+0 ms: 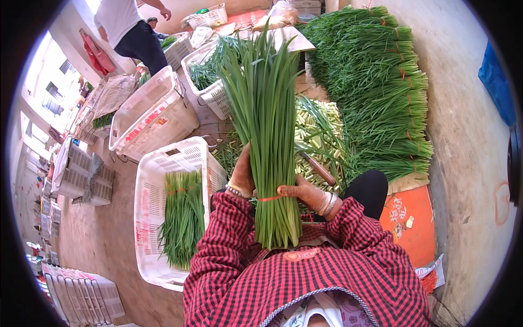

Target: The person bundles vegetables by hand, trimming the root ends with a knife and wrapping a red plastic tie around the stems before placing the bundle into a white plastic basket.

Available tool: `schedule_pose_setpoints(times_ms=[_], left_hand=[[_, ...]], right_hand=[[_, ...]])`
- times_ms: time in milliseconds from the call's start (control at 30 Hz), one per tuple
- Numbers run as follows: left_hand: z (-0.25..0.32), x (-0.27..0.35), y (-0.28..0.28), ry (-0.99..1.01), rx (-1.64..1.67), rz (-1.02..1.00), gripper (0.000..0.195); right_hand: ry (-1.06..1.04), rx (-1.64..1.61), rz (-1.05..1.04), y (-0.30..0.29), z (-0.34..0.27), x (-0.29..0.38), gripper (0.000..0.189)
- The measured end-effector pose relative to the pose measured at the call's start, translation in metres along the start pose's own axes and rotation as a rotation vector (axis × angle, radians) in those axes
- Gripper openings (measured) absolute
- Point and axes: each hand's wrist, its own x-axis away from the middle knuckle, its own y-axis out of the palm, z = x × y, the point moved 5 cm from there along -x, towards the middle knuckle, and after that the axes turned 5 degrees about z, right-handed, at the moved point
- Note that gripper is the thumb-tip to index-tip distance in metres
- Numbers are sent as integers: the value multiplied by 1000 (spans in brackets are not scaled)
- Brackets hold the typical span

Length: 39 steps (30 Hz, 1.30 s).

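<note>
Before my chest stands a thick bundle of garlic chives, leaf tips pointing away and pale cut stems towards my lap. An orange-red tie runs around its lower part. My left hand, in a stained glove, grips the bundle's left side above the tie. At the tie, my right hand holds the other side, with its thumb across the stems. Beyond the right hand, a knife with a brown handle lies on a heap of chopped stem ends.
At my left, a white plastic crate holds tied chives. Another crate stands beyond it. Many tied bundles line the wall at right, near an orange sack. A person stands at the far left.
</note>
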Motion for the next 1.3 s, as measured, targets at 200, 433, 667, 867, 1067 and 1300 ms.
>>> schedule_pose_setpoints(times_ms=[200,433,667,867,1067,1300], left_hand=[[46,-3,66,432,-712,286,40],[52,21,73,463,-349,345,26],[33,30,35,258,-107,413,35],[29,27,18,279,-129,465,34],[25,26,16,248,-125,463,31],[22,24,17,250,-52,400,36]], right_hand=[[-301,-128,240,-18,-69,-36,80],[-314,-343,546,-63,-69,-39,43],[-153,-500,524,-67,-33,-9,35],[-190,-472,509,-62,-41,0,39],[-266,-478,460,-57,-48,4,43],[-252,-415,488,-55,-47,2,41]])
